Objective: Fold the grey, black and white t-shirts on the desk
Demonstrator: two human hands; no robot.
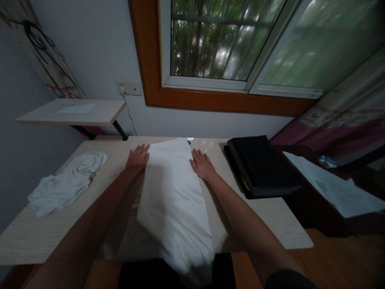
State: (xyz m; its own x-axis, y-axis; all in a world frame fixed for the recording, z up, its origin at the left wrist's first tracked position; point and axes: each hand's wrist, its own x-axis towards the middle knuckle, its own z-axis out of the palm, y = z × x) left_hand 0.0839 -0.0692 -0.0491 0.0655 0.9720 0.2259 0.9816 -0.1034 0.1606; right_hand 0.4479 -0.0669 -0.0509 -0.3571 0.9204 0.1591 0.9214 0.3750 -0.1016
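Note:
A white cloth (pixel 174 192), folded into a long strip, lies on the pale wooden table (pixel 111 184) and hangs over the near edge. My left hand (pixel 137 157) rests flat at its far left edge, fingers stretched out and the tips by the cloth. On the opposite side my right hand (pixel 202 163) is also flat, its fingers just touching or beside the cloth's far right edge. Neither hand grips the fabric. What kind of cloth item it is cannot be made out.
A crumpled white cloth (pixel 70 182) lies at the left, near a raised shelf (pixel 102 114) bearing a paper sheet. Black folders or cases (pixel 263 164) are stacked at the right. Beyond them, papers (pixel 333 186) lie on a dark surface. A window (pixel 210 44) is ahead.

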